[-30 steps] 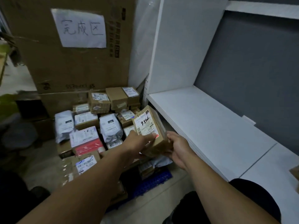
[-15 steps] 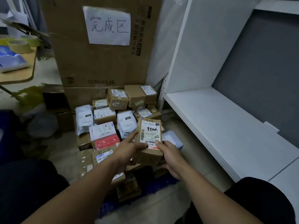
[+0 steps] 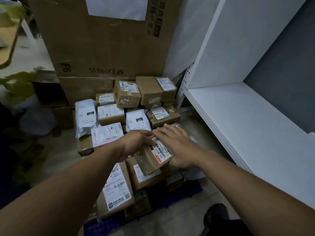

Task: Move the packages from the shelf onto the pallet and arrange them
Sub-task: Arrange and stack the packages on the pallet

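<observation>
A small brown cardboard box (image 3: 150, 160) with a white shipping label lies tilted on top of the pile of packages (image 3: 119, 106) on the blue pallet (image 3: 97, 226). My left hand (image 3: 136, 143) grips the box's left side, fingers curled over its far edge. My right hand (image 3: 177, 147) rests flat on the label with straight fingers, its fingertips meeting those of the left hand. The pile holds several brown boxes and white mailer bags. The white shelf (image 3: 247, 126) on the right is bare in the part I see.
A tall SF EXPRESS carton (image 3: 105, 48) with a paper sign stands behind the pile. The shelf's perforated post (image 3: 185, 86) borders the pile on the right. Green leaves (image 3: 18, 82) and dark clutter fill the left. My dark-clothed leg (image 3: 216, 217) is at the bottom right.
The box went from held upright above the pile to lying down on it. My right hand moved from its side to flat on top. The view came closer.
</observation>
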